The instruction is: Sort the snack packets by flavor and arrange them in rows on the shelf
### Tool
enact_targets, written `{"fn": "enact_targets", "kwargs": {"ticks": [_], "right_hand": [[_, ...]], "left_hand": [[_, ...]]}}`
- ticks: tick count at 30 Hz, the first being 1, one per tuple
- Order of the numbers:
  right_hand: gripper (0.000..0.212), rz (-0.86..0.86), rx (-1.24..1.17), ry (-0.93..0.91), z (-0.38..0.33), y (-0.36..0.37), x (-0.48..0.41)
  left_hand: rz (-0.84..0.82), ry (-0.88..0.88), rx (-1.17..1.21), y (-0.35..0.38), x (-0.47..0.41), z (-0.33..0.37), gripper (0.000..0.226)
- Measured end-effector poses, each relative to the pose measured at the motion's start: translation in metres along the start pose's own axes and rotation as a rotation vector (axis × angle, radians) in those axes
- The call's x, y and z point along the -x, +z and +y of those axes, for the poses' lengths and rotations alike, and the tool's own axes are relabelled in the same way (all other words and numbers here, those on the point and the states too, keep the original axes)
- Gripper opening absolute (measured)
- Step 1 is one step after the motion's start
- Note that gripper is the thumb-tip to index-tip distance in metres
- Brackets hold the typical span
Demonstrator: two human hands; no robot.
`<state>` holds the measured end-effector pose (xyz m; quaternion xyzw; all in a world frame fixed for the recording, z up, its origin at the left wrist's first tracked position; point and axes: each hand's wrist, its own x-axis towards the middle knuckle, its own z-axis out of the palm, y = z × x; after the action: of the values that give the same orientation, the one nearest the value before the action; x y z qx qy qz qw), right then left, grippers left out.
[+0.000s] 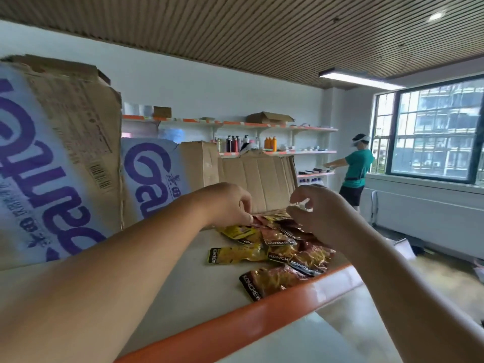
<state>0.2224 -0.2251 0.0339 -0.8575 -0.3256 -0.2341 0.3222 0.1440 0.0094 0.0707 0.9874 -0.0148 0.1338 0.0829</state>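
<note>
On the pale shelf (pixel 183 297) with its orange front edge, glossy yellow and reddish-brown foil snack packets (pixel 282 250) lay heaped unsorted, so my left hand (pixel 227 203) pinched a reddish packet (pixel 258 221) at the heap's back, seemingly to pull it out, my right hand (pixel 319 218) curled just above, its hold unclear.

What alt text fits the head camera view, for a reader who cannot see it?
A person's left hand and right hand reach into a loose pile of glossy yellow and brown foil snack packets on a white shelf with an orange front edge; printed cardboard boxes stand at the left.
</note>
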Motion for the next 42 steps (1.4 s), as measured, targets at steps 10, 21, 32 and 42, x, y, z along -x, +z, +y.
{"fn": "enact_targets", "kwargs": {"ticks": [10, 21, 32, 42], "right_hand": [[0.01, -0.211, -0.018, -0.137, 0.044, 0.018, -0.065], [0.032, -0.611, 0.234, -0.163, 0.045, 0.046, -0.136], [0.023, -0.757, 0.368, -0.233, 0.067, 0.061, -0.131], [0.013, -0.403, -0.178, -0.412, 0.043, 0.048, -0.112]], "left_hand": [[-0.064, -0.171, 0.031, 0.038, -0.039, 0.036, 0.024], [-0.199, -0.136, 0.007, 0.067, -0.033, 0.041, 0.041], [-0.129, -0.178, -0.023, 0.066, -0.029, 0.05, 0.042], [-0.081, -0.261, -0.077, 0.067, -0.029, 0.062, 0.057]]}}
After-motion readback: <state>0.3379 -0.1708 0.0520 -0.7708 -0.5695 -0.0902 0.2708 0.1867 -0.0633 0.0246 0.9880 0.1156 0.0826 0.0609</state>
